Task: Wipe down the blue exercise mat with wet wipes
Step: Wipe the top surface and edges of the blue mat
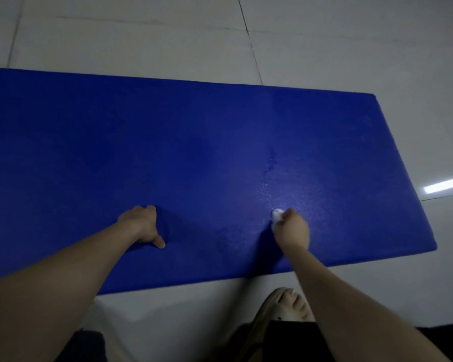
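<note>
The blue exercise mat [194, 152] lies flat across the floor, running off the left edge of the view. My right hand [292, 229] grips a crumpled white wet wipe [277, 215] and holds it against the mat near the front right. A damp streak shows on the mat just beyond the wipe. My left hand [141, 226] rests on the mat near the front middle, fingers curled under and thumb sticking out, holding nothing that I can see.
Pale floor tiles [168, 40] surround the mat on the far, right and near sides. My foot in a beige sandal [285, 307] stands just in front of the mat's near edge. A light reflection [445, 184] glares on the tiles at right.
</note>
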